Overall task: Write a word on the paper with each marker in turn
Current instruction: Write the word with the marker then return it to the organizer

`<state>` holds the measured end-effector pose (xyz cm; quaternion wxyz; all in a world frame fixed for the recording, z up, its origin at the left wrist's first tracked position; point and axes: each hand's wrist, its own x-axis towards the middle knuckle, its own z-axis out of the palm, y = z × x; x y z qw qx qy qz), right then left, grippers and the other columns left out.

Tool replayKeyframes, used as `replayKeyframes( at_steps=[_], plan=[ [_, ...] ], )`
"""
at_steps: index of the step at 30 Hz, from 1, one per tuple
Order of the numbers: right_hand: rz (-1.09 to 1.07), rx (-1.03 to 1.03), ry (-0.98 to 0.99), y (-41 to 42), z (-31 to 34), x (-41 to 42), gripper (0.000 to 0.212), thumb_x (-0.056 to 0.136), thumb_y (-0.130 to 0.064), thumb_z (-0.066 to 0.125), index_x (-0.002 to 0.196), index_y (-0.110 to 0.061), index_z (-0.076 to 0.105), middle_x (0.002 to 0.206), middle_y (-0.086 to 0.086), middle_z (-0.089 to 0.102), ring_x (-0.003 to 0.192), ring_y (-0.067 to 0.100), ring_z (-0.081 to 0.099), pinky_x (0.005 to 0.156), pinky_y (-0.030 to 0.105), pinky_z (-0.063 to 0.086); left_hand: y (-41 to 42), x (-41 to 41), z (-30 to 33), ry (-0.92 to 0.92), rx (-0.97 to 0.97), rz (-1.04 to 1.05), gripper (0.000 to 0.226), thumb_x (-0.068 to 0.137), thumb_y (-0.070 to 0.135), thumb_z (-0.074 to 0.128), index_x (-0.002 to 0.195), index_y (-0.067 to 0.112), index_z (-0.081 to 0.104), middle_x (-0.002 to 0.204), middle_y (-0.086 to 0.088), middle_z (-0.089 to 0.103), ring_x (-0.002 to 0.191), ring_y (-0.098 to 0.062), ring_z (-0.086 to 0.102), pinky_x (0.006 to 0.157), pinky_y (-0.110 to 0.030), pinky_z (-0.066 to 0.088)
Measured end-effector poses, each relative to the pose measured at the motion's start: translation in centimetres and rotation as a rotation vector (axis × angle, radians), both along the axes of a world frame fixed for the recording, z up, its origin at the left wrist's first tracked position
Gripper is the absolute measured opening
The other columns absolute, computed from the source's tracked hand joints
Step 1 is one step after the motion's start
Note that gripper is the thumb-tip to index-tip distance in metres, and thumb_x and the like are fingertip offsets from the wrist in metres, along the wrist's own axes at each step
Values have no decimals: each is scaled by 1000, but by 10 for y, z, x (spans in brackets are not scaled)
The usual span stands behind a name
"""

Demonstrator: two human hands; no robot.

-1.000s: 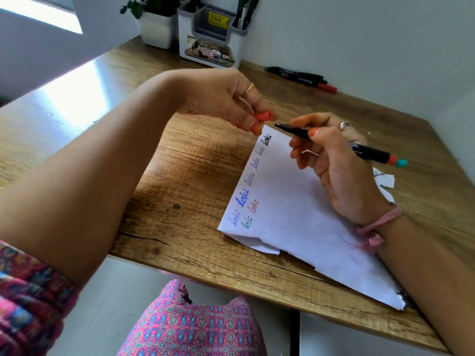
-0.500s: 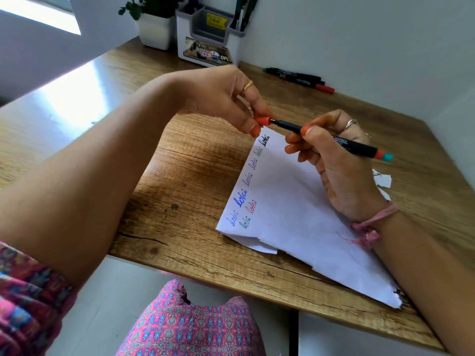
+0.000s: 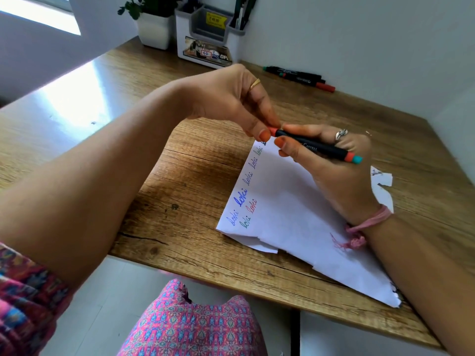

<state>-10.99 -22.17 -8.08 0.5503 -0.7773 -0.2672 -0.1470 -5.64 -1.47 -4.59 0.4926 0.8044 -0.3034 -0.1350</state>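
A white sheet of paper (image 3: 290,217) lies on the wooden desk (image 3: 195,176), with a word written several times in blue, green, red and black along its left edge. My right hand (image 3: 326,165) grips a black marker (image 3: 321,147) that has a red and teal band at its rear end. My left hand (image 3: 236,104) pinches the marker's red cap (image 3: 273,130), which sits on the marker's tip. Both hands hover over the paper's top corner.
Several other black markers (image 3: 298,76) lie by the back wall. A white desk organiser (image 3: 205,34) and a white potted plant (image 3: 154,29) stand at the back. A torn paper scrap (image 3: 383,186) lies right of my right hand. My knee shows below the desk edge.
The red cap was apart from the marker in my left hand; my hands came together and the cap is now pushed onto the marker's tip.
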Motion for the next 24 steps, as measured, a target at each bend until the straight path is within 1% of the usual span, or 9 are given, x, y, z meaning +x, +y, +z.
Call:
replayKeyframes(
  at_steps=[3,7,11,13,15,17,19,21,24],
  plan=[
    [-15,-22,-41,-1,0,0,24,78,-10,76,100,-5,71,92,5,73,83,18,71,79,35,55,-1,1,-2,5,-31,2,26,57,18,77,83,17,72,82,3,75,79,-13,71,80,-30,58],
    [-17,-44,-95,-1,0,-1,25,78,-11,76,102,-6,70,96,3,72,87,15,70,80,33,55,-1,3,-3,24,-80,-21,21,58,16,77,79,19,75,84,-2,75,80,-17,71,78,-30,58],
    [-7,-54,-102,-1,-1,-3,23,78,-11,76,101,-8,70,94,2,72,87,13,69,81,30,53,-1,5,-5,41,-103,-42,21,58,18,78,78,19,77,89,-11,73,83,-25,70,78,-31,58],
    [-9,-61,-92,-1,-1,-2,23,79,-12,75,101,-8,70,94,3,72,87,14,70,80,32,54,0,5,-6,63,-110,-53,20,58,18,77,79,20,77,87,-8,74,81,-22,70,76,-28,58],
    [-1,-43,-48,-2,0,1,23,79,-12,75,101,-8,70,94,4,72,86,16,70,80,35,55,0,6,-7,97,-135,-46,20,59,16,76,79,18,77,81,-2,74,75,-14,70,71,-23,57],
    [0,-45,-13,-1,0,3,26,80,-16,74,105,-9,69,94,3,72,84,15,70,79,33,55,1,8,-7,121,-144,-27,23,58,18,76,81,18,76,79,0,74,71,-11,68,68,-20,56],
    [-24,-84,19,0,-2,5,33,78,-21,76,109,-14,66,94,-1,72,80,11,70,74,27,55,5,9,-5,136,-159,10,27,60,18,75,87,17,74,80,0,73,72,-10,66,66,-19,54],
    [-70,-152,39,-1,-5,9,35,78,-24,76,111,-20,63,93,-3,71,78,10,68,70,25,54,13,12,-4,150,-241,91,30,64,16,73,94,14,70,83,1,72,77,-10,65,68,-18,53],
    [-153,-425,-78,-7,-9,14,31,83,-29,69,112,-18,65,103,-4,65,90,9,63,78,21,49,25,17,-4,159,-460,241,34,70,15,71,104,13,65,88,1,72,85,-10,67,76,-19,54]
  ],
)
